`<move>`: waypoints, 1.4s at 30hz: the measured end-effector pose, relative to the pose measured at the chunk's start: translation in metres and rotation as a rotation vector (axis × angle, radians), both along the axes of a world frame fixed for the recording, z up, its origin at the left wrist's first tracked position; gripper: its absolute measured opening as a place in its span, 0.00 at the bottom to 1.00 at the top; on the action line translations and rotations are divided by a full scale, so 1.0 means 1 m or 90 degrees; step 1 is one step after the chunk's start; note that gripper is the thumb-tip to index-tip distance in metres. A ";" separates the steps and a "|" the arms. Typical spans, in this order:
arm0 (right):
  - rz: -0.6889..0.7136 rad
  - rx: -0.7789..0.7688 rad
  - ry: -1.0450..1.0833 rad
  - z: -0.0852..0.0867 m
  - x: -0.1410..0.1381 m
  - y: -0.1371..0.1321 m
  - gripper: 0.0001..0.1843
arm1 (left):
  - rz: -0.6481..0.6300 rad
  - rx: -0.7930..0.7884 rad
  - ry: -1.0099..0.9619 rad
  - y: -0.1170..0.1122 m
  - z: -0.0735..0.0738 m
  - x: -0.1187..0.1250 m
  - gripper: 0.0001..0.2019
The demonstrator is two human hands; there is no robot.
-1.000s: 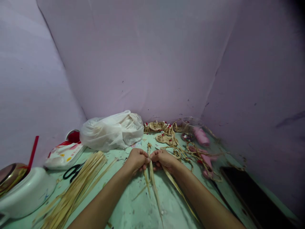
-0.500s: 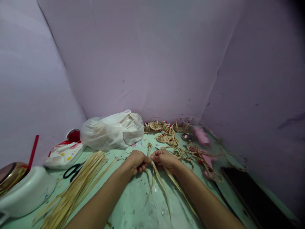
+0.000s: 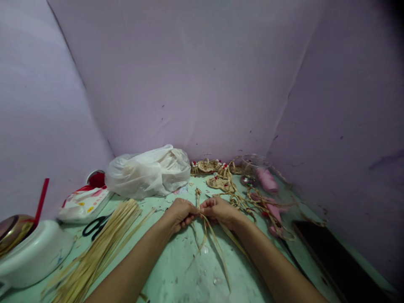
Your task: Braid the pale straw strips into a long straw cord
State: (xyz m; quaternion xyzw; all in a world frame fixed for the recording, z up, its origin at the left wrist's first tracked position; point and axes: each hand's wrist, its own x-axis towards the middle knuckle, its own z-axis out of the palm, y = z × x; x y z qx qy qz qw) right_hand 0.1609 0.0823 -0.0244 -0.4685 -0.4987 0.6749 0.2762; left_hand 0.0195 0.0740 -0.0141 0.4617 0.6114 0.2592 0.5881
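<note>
Centrally, left hand (image 3: 180, 213) and right hand (image 3: 219, 210) both pinch straw strands (image 3: 208, 235) on worktop (image 3: 176, 273), loose ends trailing nearward; straw bundle (image 3: 104, 248), scissors (image 3: 94, 226) left; plastic bag (image 3: 148, 171) behind; woven pieces (image 3: 221, 180) beyond right hand

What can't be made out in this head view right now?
Head view only:
Where the strips cross: hidden under the fingers of the left hand and right hand.
What the bag holds: cloudy plastic hides it.
The bowl: cut off by the left edge.
The dark slab at lower right: too dim to identify, cut off by the bottom edge.
</note>
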 end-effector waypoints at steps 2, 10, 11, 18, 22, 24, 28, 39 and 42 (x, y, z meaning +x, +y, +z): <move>0.008 0.004 -0.012 0.000 0.000 0.000 0.05 | 0.003 0.004 0.006 -0.001 0.001 0.002 0.05; -0.020 0.071 -0.135 0.000 0.000 0.002 0.02 | 0.057 -0.003 0.020 -0.004 0.004 0.010 0.09; -0.025 0.087 -0.174 0.000 0.000 0.003 0.02 | 0.062 0.000 0.018 -0.005 0.005 0.011 0.09; -0.054 0.130 -0.326 0.010 -0.003 0.000 0.05 | 0.098 0.004 0.032 -0.007 0.011 0.017 0.10; -0.036 0.126 -0.338 0.021 -0.008 -0.009 0.06 | 0.123 -0.050 -0.011 -0.004 0.007 0.014 0.09; -0.004 0.143 -0.355 0.025 -0.011 -0.014 0.05 | 0.109 -0.075 -0.055 -0.002 0.005 0.010 0.09; 0.007 0.240 -0.423 0.029 -0.016 -0.022 0.05 | 0.083 -0.066 -0.064 -0.002 0.004 0.005 0.07; -0.161 0.103 -0.192 0.028 0.004 -0.004 0.05 | -0.043 -0.039 -0.138 0.006 -0.004 -0.011 0.05; -0.117 0.020 -0.071 0.025 -0.006 -0.008 0.06 | -0.049 -0.052 -0.161 0.008 -0.004 -0.013 0.05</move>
